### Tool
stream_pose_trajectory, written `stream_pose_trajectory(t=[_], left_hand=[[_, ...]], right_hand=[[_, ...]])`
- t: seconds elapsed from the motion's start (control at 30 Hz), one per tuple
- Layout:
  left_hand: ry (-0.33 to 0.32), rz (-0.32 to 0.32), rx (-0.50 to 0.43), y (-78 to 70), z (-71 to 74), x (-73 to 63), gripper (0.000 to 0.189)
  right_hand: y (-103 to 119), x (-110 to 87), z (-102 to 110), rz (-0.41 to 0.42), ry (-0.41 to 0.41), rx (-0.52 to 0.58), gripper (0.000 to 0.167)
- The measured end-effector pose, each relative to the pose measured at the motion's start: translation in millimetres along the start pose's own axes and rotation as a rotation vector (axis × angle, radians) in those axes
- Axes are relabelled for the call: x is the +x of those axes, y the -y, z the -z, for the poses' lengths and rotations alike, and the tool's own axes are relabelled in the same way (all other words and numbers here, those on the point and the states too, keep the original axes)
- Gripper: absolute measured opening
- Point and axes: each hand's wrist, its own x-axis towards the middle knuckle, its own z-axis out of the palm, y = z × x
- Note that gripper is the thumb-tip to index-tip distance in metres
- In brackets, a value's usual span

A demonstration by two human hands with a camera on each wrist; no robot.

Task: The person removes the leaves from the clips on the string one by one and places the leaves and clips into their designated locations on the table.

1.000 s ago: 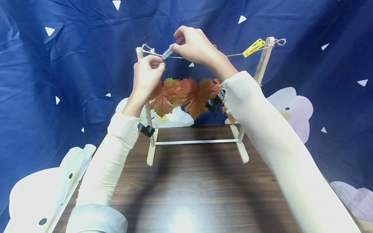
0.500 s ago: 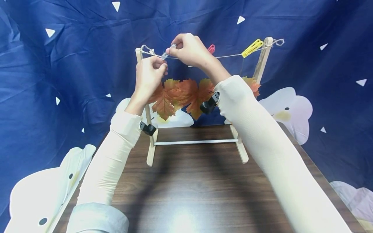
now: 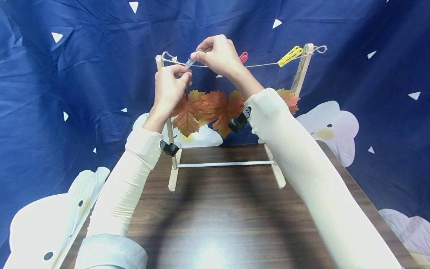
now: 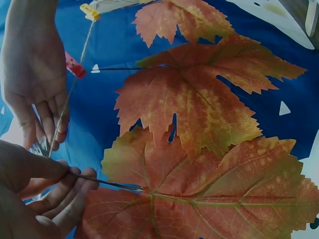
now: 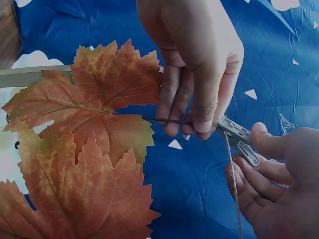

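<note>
The left grip [image 3: 168, 84] pinches the thin stem [image 5: 169, 120] of a leaf [image 4: 224, 206], which is below the string [image 3: 263, 65]. The right grip [image 3: 220, 56] holds the grey peg [image 5: 237, 130] between thumb and fingers; the nose of this peg is at the string, where the end of the stem also arrives. I cannot tell whether the peg bites both. Farther along the string sit the red peg [image 3: 243, 56] and the yellow peg [image 3: 289, 56], with other leaves [image 4: 189, 94] below the string. The main danger, I think, is the stem: it is so thin that, if the peg catches only the string and the left grip lets go, the leaf may fall. A sideways pull could also shake the string and move the stem out.
</note>
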Motion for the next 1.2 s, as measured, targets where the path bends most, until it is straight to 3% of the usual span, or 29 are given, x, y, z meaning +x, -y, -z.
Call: stream_pose_trajectory(t=[0.6,1.0,1.2], left_hand=[[0.005,0.000,-0.020,-1.5,4.2,-1.3,0.021],[0.011,-0.003,-0.027,-3.6,6.1,-1.4,0.020],[0.004,-0.002,-0.044,-1.9,9.7,-4.1,0.020]], right_hand=[[1,-1.4,3,-0.003,-0.126,0.104,0.027],[0,-3.8,10,-0.023,-0.159,0.151,0.025],[-1,-5.3,14,0.004,-0.172,0.188,0.025]])
